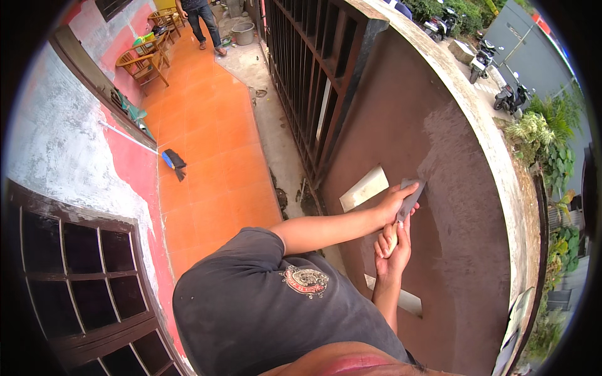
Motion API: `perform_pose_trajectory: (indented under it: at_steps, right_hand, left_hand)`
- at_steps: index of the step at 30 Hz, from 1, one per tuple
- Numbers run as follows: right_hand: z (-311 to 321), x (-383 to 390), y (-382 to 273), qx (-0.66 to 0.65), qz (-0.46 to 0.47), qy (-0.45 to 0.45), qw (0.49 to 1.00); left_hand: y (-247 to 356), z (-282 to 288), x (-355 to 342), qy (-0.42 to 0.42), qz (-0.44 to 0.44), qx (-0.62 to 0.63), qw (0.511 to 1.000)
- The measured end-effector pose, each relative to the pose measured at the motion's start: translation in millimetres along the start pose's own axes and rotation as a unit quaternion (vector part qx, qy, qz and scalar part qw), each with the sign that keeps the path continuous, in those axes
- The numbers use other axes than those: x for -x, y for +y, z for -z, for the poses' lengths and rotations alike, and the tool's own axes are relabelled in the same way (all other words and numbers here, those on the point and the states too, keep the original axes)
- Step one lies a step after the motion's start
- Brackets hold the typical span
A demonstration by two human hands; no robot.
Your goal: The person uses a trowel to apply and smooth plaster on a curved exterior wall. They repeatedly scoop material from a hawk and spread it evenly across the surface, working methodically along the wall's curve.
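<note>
A putty knife with a dark grey blade (411, 202) and a pale yellowish handle (391, 240) is held up in front of a brown wall (464, 250). My right hand (396, 255) is wrapped round the handle. At the blade, my left hand (392, 203) grips the flat metal, its thumb lying along the upper face. Both hands are close together, and the knife slants up to the right. Behind them the wall has a rough, paler scraped-looking patch (448, 138) beside smoother brown paint.
Pale rectangular openings (365, 189) pierce the wall near my hands. A dark metal gate (320, 69) stands beyond. Orange tiles (207, 188) cover the floor at left, with a broom (170, 161), wooden chairs (143, 66) and a bucket (243, 33). Another person (200, 22) stands at the far end.
</note>
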State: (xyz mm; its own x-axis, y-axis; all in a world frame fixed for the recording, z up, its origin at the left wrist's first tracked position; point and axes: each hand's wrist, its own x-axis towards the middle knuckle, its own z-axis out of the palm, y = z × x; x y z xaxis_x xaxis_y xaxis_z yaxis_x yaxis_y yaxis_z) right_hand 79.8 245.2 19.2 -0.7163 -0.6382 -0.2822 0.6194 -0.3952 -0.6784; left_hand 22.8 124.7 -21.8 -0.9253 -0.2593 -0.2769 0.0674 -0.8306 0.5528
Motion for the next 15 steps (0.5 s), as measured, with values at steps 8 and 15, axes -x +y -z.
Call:
perform_pose_trajectory:
  at_steps: [8, 15]
  right_hand:
    - [-4.5, 0.2, -0.1, -0.014, 0.0, 0.019, 1.0]
    - [-7.5, -7.2, -2.6, -0.005, 0.0, 0.033, 0.999]
  left_hand:
    - [3.6, 3.9, -1.4, -0.018, 0.005, 0.006, 1.0]
    - [9.0, 1.2, -4.4, 0.005, -0.02, 0.011, 1.0]
